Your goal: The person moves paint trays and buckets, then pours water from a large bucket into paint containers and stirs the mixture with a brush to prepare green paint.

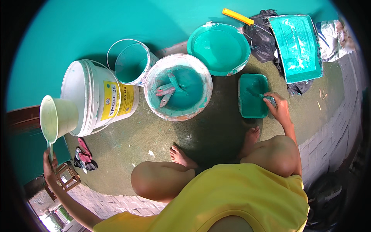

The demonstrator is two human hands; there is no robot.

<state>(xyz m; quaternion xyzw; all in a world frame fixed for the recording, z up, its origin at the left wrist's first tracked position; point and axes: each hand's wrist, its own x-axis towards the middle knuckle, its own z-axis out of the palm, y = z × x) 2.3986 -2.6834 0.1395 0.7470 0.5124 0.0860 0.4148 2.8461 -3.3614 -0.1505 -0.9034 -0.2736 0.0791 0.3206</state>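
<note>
At the far left, my left hand (50, 162) is closed round the handle of a pale green plastic dipper (58, 118), raised beside a big white lidded bucket (83, 102). On the right, my right hand (279, 108) grips a paint-smeared paintbrush (269, 99). Its head reaches into a small rectangular green tub (253, 112) and is partly lost against the teal paint there. A white basin (152, 106) in the middle holds teal liquid, with several paint-covered brushes (166, 89) leaning in it.
Behind stand a smaller handled bucket (148, 63) and a wide round pail (191, 48) of teal paint. A paint roller tray (317, 73) rests on black plastic (262, 50), near a yellow roller handle (237, 16). Sandals (85, 149) lie at left; a teal wall (116, 23) rises behind.
</note>
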